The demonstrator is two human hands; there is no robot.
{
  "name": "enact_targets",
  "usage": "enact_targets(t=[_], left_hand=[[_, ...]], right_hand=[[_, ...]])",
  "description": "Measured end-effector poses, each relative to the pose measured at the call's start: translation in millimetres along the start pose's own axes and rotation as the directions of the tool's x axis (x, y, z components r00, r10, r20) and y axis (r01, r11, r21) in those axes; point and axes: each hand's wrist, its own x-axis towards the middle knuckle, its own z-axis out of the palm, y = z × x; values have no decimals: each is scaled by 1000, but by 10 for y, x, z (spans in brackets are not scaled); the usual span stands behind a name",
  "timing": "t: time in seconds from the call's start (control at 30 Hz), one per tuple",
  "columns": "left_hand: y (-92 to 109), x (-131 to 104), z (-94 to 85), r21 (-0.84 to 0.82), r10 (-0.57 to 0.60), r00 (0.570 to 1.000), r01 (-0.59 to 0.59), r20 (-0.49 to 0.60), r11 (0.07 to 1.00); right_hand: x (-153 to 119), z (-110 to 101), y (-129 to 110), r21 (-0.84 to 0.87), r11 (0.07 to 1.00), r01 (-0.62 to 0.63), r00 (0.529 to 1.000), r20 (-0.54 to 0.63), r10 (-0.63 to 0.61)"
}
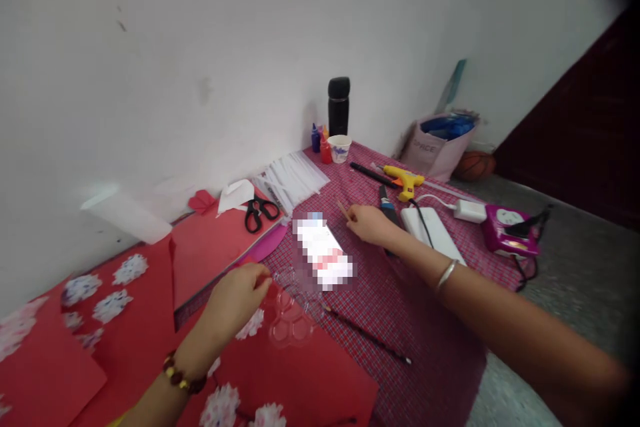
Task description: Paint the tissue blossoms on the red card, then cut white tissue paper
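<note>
My left hand is closed, its fingertips pressed together at the upper left edge of a clear plastic palette with round wells. Whether they pinch its rim or something small, I cannot tell. The palette lies partly over red paper bearing white dabbed blossoms. Farther right, my right hand pinches a thin, light-coloured stick above the checked cloth. Between the hands lies a phone with a blurred, bright screen. A dark pencil rests in front of it.
Black scissors lie on a red-covered pad, beside white strips. Paint bottles, a paper cup and a black flask stand by the wall. At right are a yellow glue gun, white power bank and purple box.
</note>
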Motion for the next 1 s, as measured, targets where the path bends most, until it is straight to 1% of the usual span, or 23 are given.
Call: enact_targets(t=[0.07,0.13,0.2,0.3,0.4,0.5,0.57,0.63,0.73,0.8,0.9,1.0], left_hand=[[7,57,19,34,-7,999,6,39,999],[-6,92,56,41,-11,998,9,64,999],[-32,113,105,25,-11,997,9,72,1000],[-84,141,181,-29,-9,997,11,71,1000],[-156,177,258,-103,-10,996,19,89,995],[-243,202,336,-178,-3,995,21,100,984],[-296,201,378,-219,-1,993,26,114,975],[-338,190,406,-249,2,991,31,130,968],[-375,179,431,-283,7,990,34,144,959],[-387,181,448,-298,-4,990,45,137,954],[-399,185,471,-318,-19,991,60,131,946],[-418,177,441,-340,-8,990,55,138,939]], right_hand=[[33,-58,28,-5,1000,-19,1000,-24,19],[173,-162,80,3,999,-44,995,-87,44],[427,-275,146,31,997,-76,981,-178,80],[929,-375,239,111,986,-128,940,-304,156],[1384,-355,302,173,975,-142,902,-383,200],[1666,-272,348,194,974,-114,882,-432,189],[1768,-214,383,186,979,-83,882,-444,159],[1831,-165,427,170,983,-64,892,-431,133],[1891,-111,507,147,987,-67,909,-400,121],[1914,-98,556,139,987,-76,910,-396,126],[1919,-135,600,139,986,-94,902,-406,144],[1879,-254,591,142,985,-94,895,-421,146]])
